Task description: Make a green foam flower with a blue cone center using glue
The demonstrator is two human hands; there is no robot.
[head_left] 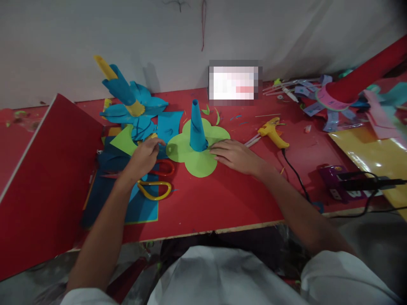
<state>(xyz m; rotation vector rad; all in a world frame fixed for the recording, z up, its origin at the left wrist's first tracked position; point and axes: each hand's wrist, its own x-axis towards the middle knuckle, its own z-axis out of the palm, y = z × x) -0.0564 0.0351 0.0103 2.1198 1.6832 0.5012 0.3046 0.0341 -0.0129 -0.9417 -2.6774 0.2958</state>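
Note:
A green flower-shaped paper (200,164) lies on the red table, with a blue paper cone (197,127) standing upright at its middle. My right hand (237,157) rests on the flower's right side, fingers stretched out near the cone's base. Left of the flower, my left hand (146,156) hovers over blue and green paper pieces with its fingers curled together; what they hold, if anything, is hidden. Just below that hand are scissors with red and yellow handles (155,190), their blades partly under my forearm.
A yellow glue gun (274,132) lies to the right, its cord running to the front. Behind on the left stands a blue paper flower (127,95) with a yellow tip. A red board (47,182) stands at left; a purple box (337,182) sits at right.

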